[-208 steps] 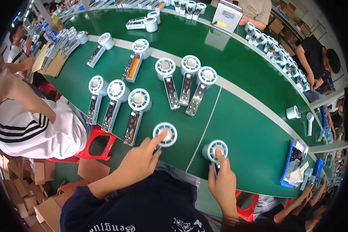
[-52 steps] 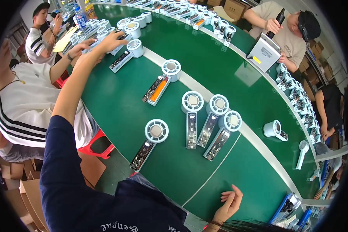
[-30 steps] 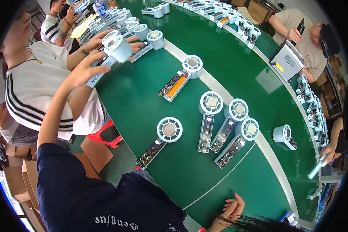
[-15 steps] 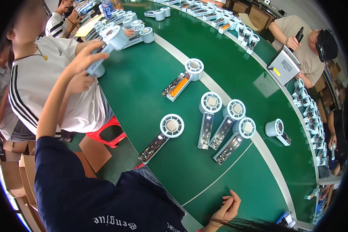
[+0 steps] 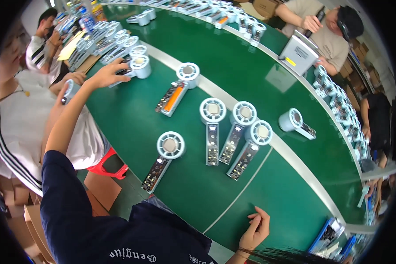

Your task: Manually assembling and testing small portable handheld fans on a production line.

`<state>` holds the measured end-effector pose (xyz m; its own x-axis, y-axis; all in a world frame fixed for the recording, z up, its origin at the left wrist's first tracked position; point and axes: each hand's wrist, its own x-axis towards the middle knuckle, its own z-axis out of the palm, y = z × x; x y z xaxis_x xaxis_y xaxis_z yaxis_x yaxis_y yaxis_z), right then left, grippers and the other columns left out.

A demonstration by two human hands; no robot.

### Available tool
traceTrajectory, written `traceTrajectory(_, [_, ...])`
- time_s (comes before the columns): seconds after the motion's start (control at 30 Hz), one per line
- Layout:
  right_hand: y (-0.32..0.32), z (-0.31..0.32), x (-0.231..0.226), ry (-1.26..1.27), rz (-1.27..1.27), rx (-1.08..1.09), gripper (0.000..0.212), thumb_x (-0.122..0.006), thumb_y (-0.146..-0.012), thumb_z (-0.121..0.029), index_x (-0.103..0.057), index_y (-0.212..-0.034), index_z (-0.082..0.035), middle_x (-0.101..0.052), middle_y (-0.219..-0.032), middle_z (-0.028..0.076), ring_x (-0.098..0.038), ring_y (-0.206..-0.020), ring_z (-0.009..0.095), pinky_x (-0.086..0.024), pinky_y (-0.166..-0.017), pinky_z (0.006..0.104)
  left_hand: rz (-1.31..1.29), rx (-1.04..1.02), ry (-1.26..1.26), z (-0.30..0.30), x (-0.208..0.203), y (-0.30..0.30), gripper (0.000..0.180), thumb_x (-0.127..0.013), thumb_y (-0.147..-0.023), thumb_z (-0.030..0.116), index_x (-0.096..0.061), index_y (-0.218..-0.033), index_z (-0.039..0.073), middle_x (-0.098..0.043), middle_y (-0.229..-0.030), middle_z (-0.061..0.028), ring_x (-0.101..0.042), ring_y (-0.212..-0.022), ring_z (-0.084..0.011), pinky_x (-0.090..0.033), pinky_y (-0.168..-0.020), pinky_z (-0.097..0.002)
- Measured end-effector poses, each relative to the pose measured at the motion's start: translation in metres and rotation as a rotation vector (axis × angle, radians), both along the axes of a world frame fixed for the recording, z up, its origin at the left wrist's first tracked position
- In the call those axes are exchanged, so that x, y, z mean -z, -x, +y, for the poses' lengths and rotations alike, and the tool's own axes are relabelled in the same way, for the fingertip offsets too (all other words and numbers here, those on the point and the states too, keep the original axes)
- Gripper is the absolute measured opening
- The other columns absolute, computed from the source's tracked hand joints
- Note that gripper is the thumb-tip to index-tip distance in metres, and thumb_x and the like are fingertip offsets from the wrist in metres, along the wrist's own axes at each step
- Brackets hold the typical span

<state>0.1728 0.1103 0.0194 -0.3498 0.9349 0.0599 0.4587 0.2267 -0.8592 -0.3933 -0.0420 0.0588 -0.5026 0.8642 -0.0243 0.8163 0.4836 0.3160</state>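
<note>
My left hand reaches out to the far left, its fingers closed over the handle of a light-blue handheld fan with a round head. That fan lies at the table's left edge, beside other fans of the same kind. My right hand rests near the table's front edge, loosely bent, fingers partly apart, nothing seen in it. Between my hands lie a single fan with its circuit board bare, a group of three fans, and one with an orange battery in its handle.
A seated person on the left holds a fan low. Across the green table, another person holds a dark tool over a white box. Rows of fans line the far edge. A blue tray sits at lower right; a red stool stands left.
My left hand, which held a fan raised near the seated person, is now down at the fans on the table. The view has shifted; my right hand stays by the front edge.
</note>
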Motion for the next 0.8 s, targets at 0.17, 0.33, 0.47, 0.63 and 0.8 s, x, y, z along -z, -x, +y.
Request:
traceTrajectory(0.17, [0.005,0.006,-0.017,0.166,0.095,0.074,0.021,-0.043,-0.087,-0.001,-0.058,-0.101,-0.001,-0.057,-0.075,0.006,-0.048,-0.063,0.010,-0.039,-0.054,0.0197,0.017,-0.037,-0.067,0.000,0.013,0.024,0.039,-0.062,-0.081,0.027,-0.052,-0.112,0.006,-0.041,-0.125,-0.0113,-0.043,-0.111,-0.0280,-0.035,-0.094,-0.0323])
traceTrajectory(0.33, [0.024,0.079,-0.041,-0.165,0.061,-0.138,0.019,-0.049,-0.084,0.001,-0.058,-0.101,-0.001,-0.059,-0.088,0.007,-0.050,-0.068,0.013,-0.042,-0.059,0.0233,0.329,-0.066,-0.204,-0.006,0.017,0.001,0.038,-0.062,-0.078,0.012,-0.050,-0.113,0.006,-0.040,-0.128,-0.0121,-0.042,-0.116,-0.0295,-0.035,-0.096,-0.0354])
traceTrajectory(0.47, [0.075,0.178,-0.040,-0.795,-0.279,-0.211,0.050,-0.056,-0.074,0.001,-0.045,-0.122,-0.002,-0.052,-0.118,0.013,-0.051,-0.106,0.028,-0.041,-0.090,0.0329,0.421,0.007,-0.400,0.033,-0.017,-0.097,0.040,-0.060,-0.075,0.005,-0.049,-0.113,0.008,-0.041,-0.128,-0.0123,-0.042,-0.116,-0.0309,-0.037,-0.095,-0.0371])
traceTrajectory(0.63, [0.116,0.282,-0.026,-0.868,-0.646,-0.354,0.048,-0.060,-0.069,-0.006,-0.049,-0.116,-0.007,-0.059,-0.106,0.010,-0.056,-0.094,0.028,-0.045,-0.082,0.0338,0.279,0.171,-0.459,0.033,-0.048,-0.206,0.035,-0.058,-0.075,0.004,-0.052,-0.109,0.006,-0.046,-0.123,-0.0115,-0.046,-0.112,-0.0288,-0.037,-0.093,-0.0370])
traceTrajectory(0.8, [0.133,0.263,-0.042,-0.678,-0.732,-0.514,0.039,-0.062,-0.067,-0.007,-0.051,-0.104,-0.006,-0.063,-0.090,0.008,-0.058,-0.077,0.028,-0.047,-0.071,0.0347,0.024,0.048,-0.342,-0.004,-0.040,-0.255,0.027,-0.058,-0.079,0.010,-0.053,-0.105,0.004,-0.053,-0.102,-0.0095,-0.053,-0.090,-0.0231,-0.042,-0.079,-0.0327])
